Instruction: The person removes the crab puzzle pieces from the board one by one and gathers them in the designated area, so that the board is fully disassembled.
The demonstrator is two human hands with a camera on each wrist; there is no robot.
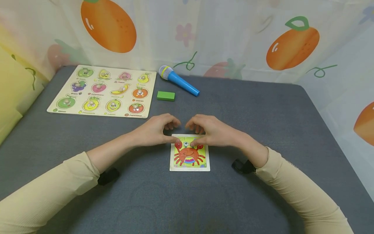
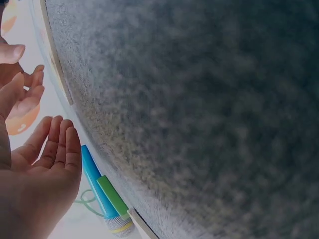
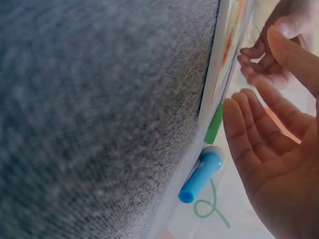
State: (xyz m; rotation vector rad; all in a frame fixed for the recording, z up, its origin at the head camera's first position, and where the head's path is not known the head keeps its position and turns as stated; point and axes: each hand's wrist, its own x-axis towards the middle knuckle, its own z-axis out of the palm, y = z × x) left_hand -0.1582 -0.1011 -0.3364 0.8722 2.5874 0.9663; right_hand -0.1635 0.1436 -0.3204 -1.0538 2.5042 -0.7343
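A small square crab puzzle (image 1: 189,157) with a pale border lies flat on the dark table in front of the person. Over its far edge, the left hand (image 1: 153,130) curves in from the left and the right hand (image 1: 216,131) from the right. Their thumbs reach above the crab's claws and eyes, and the fingertips of the two hands face each other across a small gap. Nothing is held in either hand. In the wrist views, the fingers of the left hand (image 2: 47,169) and right hand (image 3: 279,154) look loosely bent; whether the thumbs touch the puzzle is unclear.
At the back left lies a wooden fruit peg board (image 1: 102,92). Beside it are a green block (image 1: 166,96) and a blue toy microphone (image 1: 182,84). A fruit-print curtain (image 1: 233,35) hangs along the far edge of the grey table (image 1: 263,110).
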